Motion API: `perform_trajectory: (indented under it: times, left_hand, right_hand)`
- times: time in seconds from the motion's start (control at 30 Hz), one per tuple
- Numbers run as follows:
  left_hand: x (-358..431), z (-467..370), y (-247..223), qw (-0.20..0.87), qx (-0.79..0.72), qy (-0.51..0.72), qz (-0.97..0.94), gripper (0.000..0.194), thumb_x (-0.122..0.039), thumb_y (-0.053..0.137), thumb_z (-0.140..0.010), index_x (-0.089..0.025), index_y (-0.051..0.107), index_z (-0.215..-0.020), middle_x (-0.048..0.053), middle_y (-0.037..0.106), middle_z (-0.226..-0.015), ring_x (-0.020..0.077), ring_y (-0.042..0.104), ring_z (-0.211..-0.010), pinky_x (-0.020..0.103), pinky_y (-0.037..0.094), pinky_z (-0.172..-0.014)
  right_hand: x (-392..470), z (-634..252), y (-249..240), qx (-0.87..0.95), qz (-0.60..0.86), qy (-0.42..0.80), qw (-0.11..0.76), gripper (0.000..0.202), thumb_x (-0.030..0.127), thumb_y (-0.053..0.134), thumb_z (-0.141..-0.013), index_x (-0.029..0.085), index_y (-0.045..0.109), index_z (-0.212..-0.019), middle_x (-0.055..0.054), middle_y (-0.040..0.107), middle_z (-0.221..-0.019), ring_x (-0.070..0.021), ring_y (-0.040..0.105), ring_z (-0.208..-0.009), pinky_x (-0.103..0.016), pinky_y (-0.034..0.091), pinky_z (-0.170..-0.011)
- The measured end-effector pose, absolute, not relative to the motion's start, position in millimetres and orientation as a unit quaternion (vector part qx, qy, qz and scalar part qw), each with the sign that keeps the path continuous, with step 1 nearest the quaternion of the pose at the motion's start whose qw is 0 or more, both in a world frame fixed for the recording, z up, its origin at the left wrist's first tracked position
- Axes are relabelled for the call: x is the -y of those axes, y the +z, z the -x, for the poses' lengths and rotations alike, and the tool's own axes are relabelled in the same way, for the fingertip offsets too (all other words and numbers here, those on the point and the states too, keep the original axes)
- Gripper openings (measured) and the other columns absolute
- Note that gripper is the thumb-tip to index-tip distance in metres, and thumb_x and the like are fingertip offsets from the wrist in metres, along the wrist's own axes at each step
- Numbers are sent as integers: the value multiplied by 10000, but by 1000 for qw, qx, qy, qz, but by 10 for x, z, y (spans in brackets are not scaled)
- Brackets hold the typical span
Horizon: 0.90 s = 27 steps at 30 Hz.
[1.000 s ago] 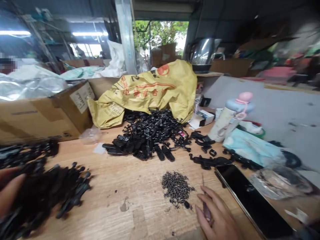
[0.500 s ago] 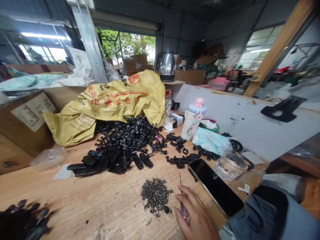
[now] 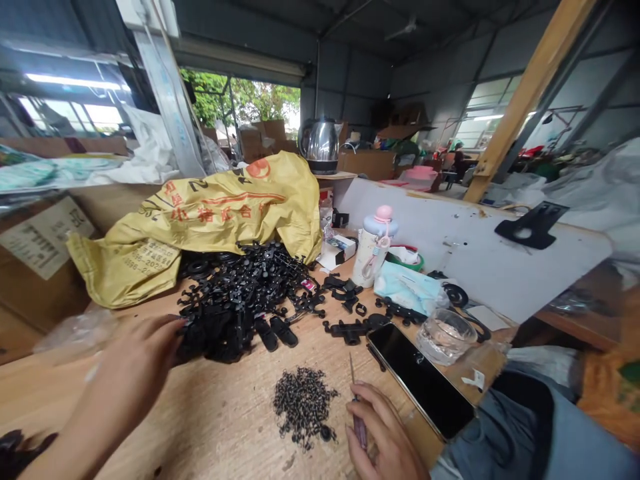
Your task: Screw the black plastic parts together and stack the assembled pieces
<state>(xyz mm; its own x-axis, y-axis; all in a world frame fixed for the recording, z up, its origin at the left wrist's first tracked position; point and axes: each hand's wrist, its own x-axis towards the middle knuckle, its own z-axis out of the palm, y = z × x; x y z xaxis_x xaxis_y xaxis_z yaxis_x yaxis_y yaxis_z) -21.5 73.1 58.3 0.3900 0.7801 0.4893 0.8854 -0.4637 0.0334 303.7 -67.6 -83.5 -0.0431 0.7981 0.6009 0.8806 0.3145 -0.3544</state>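
My left hand (image 3: pixel 135 363) reaches in from the left, at the left edge of a large heap of black plastic parts (image 3: pixel 245 293). Its fingertips are hidden against the flat black pieces there, so whether they grip one I cannot make out. In my right hand (image 3: pixel 383 433) is a small screwdriver (image 3: pixel 359 430) with a purple handle, its thin shaft pointing away from me. The fingers are closed round the handle, and the hand rests low on the table. Left of it lies a pile of tiny black metal pieces (image 3: pixel 303 403), probably screws or small springs.
A phone (image 3: pixel 423 380) lies right of my right hand, with a clear glass dish (image 3: pixel 445 337) beyond it. A water bottle (image 3: pixel 371 250) and a light blue packet (image 3: pixel 410 288) stand further back. A yellow sack (image 3: pixel 235 220) lies behind the heap; a cardboard box (image 3: pixel 40 267) is on the left.
My left hand has come into view and reached the left side of the black heap. The view has shifted a little; my right hand keeps the screwdriver in place.
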Motion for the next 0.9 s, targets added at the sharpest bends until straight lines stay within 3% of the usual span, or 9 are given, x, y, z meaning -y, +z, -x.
perform_trajectory:
  times: [0.17,0.3,0.43,0.63,0.73,0.9]
  left_hand:
    - [-1354,-728,443,37,406,-205,890,324,-166,401,-779,-182,621,-1017,110,611,-1155,242,493,-1115,416,351,-975]
    - [-1616,-953,452,-36,378,-230,896,194,-105,505,-683,-197,643,-785,112,611,-1150,262,412,-1213,457,258,-1033]
    - [-1667,-864,641,-136,392,-279,866,173,-135,666,-560,-235,599,-683,70,677,-913,273,540,-1064,420,303,-1005]
    - [-1469,-854,740,-314,507,-439,672,216,-306,618,-686,-192,501,-827,34,628,-713,236,641,-800,427,470,-817]
    - [-1178,-935,712,-442,502,-465,580,140,-255,575,-740,-173,476,-794,51,650,-715,186,666,-764,360,515,-784]
    - [-396,-1012,548,-608,467,-444,464,83,-141,549,-762,-164,504,-827,114,687,-919,196,653,-916,331,513,-842]
  right_hand:
    - [658,-3046,-857,711,570,-65,407,204,110,486,-718,193,575,-881,-103,604,-1018,-214,587,-981,-300,526,-792]
    - [625,-2990,-876,670,583,-68,455,178,103,446,-728,194,568,-821,-98,605,-965,-205,593,-939,-292,525,-770]
    - [587,-2938,-874,647,581,-68,489,177,99,414,-737,201,556,-770,-89,605,-908,-198,597,-890,-291,523,-751]
    - [598,-2956,-836,650,570,-50,500,174,104,421,-742,195,565,-776,-85,606,-878,-193,600,-874,-283,527,-737]
    - [624,-2965,-777,664,567,-38,486,180,88,431,-740,191,571,-785,-81,608,-878,-182,607,-851,-264,530,-715]
    - [691,-2967,-651,645,587,-20,489,166,104,426,-787,181,572,-811,-84,609,-867,-185,597,-848,-294,525,-725]
